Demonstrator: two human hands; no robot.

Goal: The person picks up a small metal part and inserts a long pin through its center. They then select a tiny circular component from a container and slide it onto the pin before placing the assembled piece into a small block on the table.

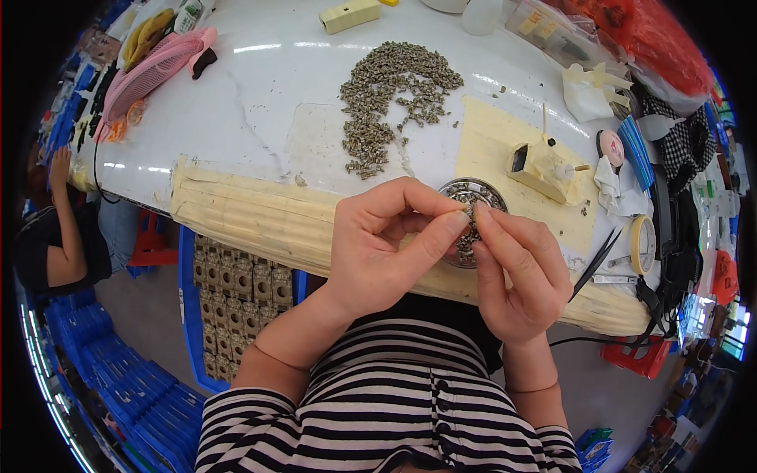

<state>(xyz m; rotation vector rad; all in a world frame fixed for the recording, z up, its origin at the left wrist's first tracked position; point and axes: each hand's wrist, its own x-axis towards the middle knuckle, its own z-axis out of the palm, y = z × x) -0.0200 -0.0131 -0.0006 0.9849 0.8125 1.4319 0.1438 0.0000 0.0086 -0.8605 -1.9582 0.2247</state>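
My left hand (394, 244) and my right hand (520, 268) meet fingertip to fingertip above a round metal dish (490, 187). Both pinch at one spot; whatever sits between the fingers is too small to name. Small metal parts (464, 251) fill the dish, partly hidden under my hands. Farther off on the white table, a curved heap of small metal pieces (369, 118) is spread out. Right of the dish stands a small block wrapped in yellowish tape (544, 175), with a thin stick and a nozzle-like tip.
Yellowish padding (252, 213) covers the table's near edge. Below it, a blue crate (187, 292) holds rows of metal housings. At right lie a tape roll (643, 244) and black tweezers (595, 264). A pink mesh slipper-like item (154, 75) lies far left; another person (59, 244) sits beyond.
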